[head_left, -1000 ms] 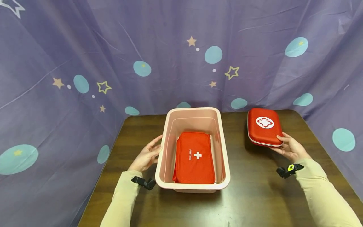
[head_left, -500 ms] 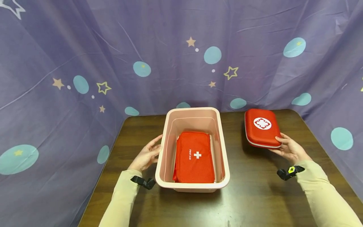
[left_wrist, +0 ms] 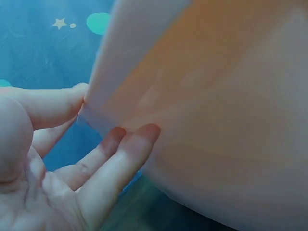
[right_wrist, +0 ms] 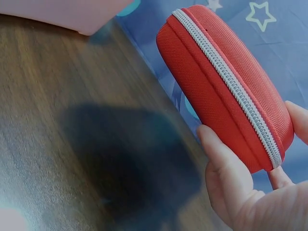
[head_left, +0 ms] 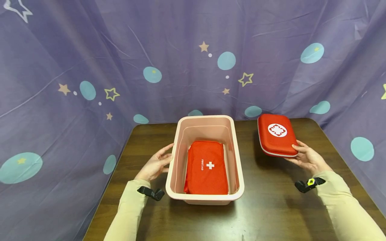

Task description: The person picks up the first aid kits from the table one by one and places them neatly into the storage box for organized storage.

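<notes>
A pale pink plastic bin [head_left: 205, 198] stands on the table, with a red soft first aid pouch [head_left: 208, 182] lying flat in it. My left hand [head_left: 155, 165] is at the bin's left side; in the left wrist view its fingertips [left_wrist: 147, 134] touch the outer wall and the rim's edge. To the right, my right hand [head_left: 309, 159] grips a red hard-shell first aid case [head_left: 277, 145] by its near right corner, thumb on top and fingers beneath. The case is tilted and held above the table, its grey zipper [right_wrist: 231, 84] closed.
The dark brown wooden table [head_left: 262, 201] carries the bin near its middle. A purple curtain [head_left: 187, 20] with stars and ovals hangs close behind the table and along its sides. The case's shadow [right_wrist: 130, 159] falls on the wood below it.
My right hand has carried the first aid case slightly left, towards the bin. The left hand and the bin stay in place.
</notes>
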### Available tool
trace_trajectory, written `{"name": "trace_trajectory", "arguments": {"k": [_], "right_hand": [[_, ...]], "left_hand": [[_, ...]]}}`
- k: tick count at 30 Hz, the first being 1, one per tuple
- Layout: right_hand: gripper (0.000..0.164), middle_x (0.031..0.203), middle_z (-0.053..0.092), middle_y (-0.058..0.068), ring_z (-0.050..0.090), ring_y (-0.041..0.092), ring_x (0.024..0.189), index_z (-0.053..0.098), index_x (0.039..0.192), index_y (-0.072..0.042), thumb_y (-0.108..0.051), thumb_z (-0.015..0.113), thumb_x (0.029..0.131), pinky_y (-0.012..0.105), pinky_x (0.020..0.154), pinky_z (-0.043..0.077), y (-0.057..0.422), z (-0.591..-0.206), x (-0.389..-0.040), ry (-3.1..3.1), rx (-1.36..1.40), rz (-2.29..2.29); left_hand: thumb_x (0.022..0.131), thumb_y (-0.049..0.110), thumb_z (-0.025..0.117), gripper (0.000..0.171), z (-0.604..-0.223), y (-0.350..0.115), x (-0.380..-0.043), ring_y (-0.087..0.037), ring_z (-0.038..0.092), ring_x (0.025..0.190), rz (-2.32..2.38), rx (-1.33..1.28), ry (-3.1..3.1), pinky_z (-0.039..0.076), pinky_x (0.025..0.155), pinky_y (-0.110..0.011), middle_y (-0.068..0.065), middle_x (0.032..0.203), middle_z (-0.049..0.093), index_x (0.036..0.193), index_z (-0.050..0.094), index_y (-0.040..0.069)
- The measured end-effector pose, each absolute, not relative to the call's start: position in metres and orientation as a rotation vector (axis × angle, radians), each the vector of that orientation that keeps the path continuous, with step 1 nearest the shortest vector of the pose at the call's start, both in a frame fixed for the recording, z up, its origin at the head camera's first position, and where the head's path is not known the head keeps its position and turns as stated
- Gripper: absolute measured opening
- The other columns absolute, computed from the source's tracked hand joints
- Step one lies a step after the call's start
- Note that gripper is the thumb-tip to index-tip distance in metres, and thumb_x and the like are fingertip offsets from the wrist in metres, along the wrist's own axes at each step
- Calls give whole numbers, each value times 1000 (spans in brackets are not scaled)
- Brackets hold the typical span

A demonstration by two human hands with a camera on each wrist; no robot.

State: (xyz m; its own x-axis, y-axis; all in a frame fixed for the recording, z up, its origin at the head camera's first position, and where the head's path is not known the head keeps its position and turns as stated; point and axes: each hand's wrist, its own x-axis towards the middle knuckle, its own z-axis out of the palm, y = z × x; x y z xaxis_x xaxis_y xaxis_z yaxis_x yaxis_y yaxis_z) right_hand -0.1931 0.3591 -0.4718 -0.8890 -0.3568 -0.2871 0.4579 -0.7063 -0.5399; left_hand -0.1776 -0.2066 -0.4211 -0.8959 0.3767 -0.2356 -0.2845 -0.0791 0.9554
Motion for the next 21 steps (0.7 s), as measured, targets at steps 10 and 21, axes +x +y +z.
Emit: {"name": "trace_trajectory", "arguments": {"k": [10, 21], "right_hand": [[35, 98, 65, 7, 67, 26, 89, 34, 120, -25, 0, 42, 98, 48, 77, 55, 351, -466, -193, 883, 242, -2534], [32, 101, 66, 9, 67, 28, 91, 35, 120, -22, 2, 36, 99, 50, 77, 55, 347, -449, -194, 829, 156, -2550]], "left_hand": [[96, 4, 50, 65, -416, -208, -178, -12, 62, 92, 2001, 87, 1730, 56, 75, -34, -1, 105, 58, 151, 16, 10], [96, 2, 49, 64, -417, -209, -179, -11, 63, 92, 2003, 100, 1719, 55, 75, -33, -1, 108, 58, 151, 17, 11]]}}
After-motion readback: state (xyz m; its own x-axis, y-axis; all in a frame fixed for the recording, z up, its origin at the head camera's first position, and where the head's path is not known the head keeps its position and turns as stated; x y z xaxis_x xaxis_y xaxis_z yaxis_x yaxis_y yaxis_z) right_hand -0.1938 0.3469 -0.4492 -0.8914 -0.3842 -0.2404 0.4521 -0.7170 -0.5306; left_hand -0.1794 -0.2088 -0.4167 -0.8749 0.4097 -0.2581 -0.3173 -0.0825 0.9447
